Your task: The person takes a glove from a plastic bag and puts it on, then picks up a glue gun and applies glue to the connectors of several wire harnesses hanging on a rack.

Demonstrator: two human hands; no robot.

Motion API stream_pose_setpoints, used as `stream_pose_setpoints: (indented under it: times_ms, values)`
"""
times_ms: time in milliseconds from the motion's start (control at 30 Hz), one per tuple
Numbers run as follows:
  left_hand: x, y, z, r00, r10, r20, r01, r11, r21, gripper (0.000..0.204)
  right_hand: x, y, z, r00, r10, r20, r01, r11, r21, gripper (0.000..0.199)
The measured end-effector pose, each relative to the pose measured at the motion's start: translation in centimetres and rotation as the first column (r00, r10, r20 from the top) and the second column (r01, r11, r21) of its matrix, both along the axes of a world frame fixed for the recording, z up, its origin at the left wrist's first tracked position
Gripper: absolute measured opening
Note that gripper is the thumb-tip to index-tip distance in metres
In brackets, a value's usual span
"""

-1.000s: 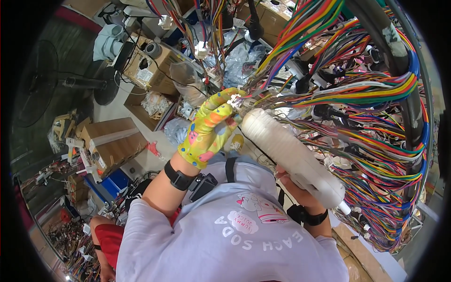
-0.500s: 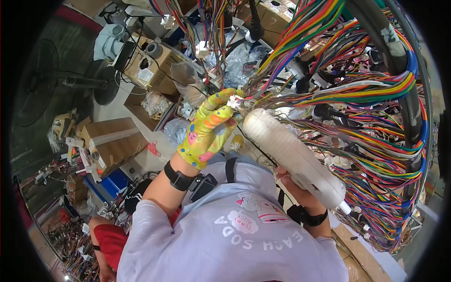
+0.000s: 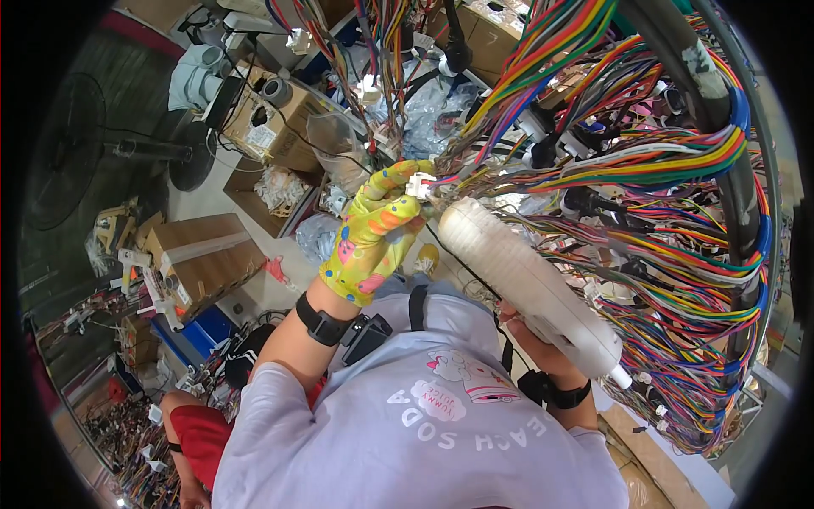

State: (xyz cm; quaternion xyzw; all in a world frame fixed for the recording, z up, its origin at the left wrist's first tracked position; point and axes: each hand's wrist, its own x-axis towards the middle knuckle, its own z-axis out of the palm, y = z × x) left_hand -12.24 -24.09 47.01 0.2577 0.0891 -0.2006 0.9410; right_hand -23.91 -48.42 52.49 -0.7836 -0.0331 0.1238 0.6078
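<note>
My left hand (image 3: 373,233), in a yellow patterned glove, pinches a white plastic connector (image 3: 419,185) between thumb and fingers. Coloured wires run from the connector to the right into a harness. A long white hand tool (image 3: 526,280) with a rounded, tape-wrapped end lies in my right hand (image 3: 519,327); most of that hand's fingers are hidden beneath it. The tool's rounded end points up-left, close to the connector, and a cord tip sticks out at its lower right end. What the tool is exactly, I cannot tell.
Thick bundles of coloured wire (image 3: 653,174) hang from a dark curved rail (image 3: 736,229) on the right. Cardboard boxes (image 3: 208,259) and a black fan (image 3: 191,153) stand at the left. Another person in red shorts (image 3: 201,433) sits at lower left. Plastic bags (image 3: 437,114) lie ahead.
The connector has shifted slightly left and tilted in my left fingers. My right hand and the white tool have hardly moved.
</note>
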Motion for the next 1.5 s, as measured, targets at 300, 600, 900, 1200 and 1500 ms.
stream_pose_setpoints:
  times_ms: [300,600,900,1200,1500]
  values:
    - [-0.2,-0.4,-0.2,1.000,0.020,-0.022,-0.022,0.998,-0.063,0.044,-0.5,0.1,-0.2,0.989,-0.072,-0.126,0.087,0.989,0.118,0.039]
    - [-0.4,-0.4,-0.2,1.000,-0.024,-0.019,0.022,0.994,-0.104,0.045,-0.6,-0.4,-0.9,0.976,-0.099,-0.193,0.138,0.970,0.200,0.037]
    - [-0.5,-0.5,-0.2,0.999,-0.020,-0.037,0.016,0.994,-0.110,0.046,-0.2,0.0,-0.2,0.989,-0.071,-0.128,0.085,0.991,0.107,0.033]
    - [-0.6,-0.6,0.0,0.998,-0.012,-0.058,0.002,0.987,-0.160,0.043,-1.4,-1.5,-2.2,0.986,0.159,0.044,-0.114,0.852,-0.511,0.034]
    - [-0.6,-0.5,0.7,0.995,-0.029,-0.099,0.011,0.985,-0.171,0.042,-2.6,-2.9,-4.3,0.994,0.105,-0.043,-0.113,0.957,-0.268,0.034]
